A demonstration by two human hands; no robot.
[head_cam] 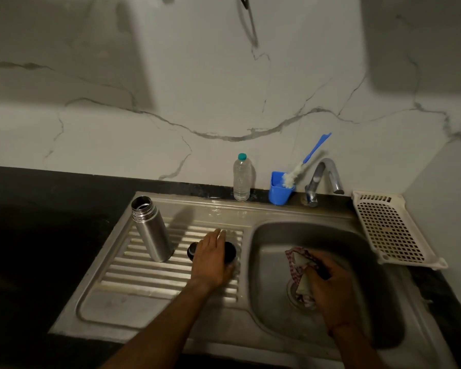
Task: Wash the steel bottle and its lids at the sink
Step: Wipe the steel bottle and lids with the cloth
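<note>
Here I see the brushed-steel cylindrical bottle [151, 230] standing uncapped on the ribbed steel drainboard [133, 265]. My left hand [210, 259] drapes over two dark round lids [230, 252], fingers loosely curled, grip unclear. My right hand [330, 291] clenches a checked cloth [298, 262] low in the smooth sink basin [272, 235], with room around it.
</note>
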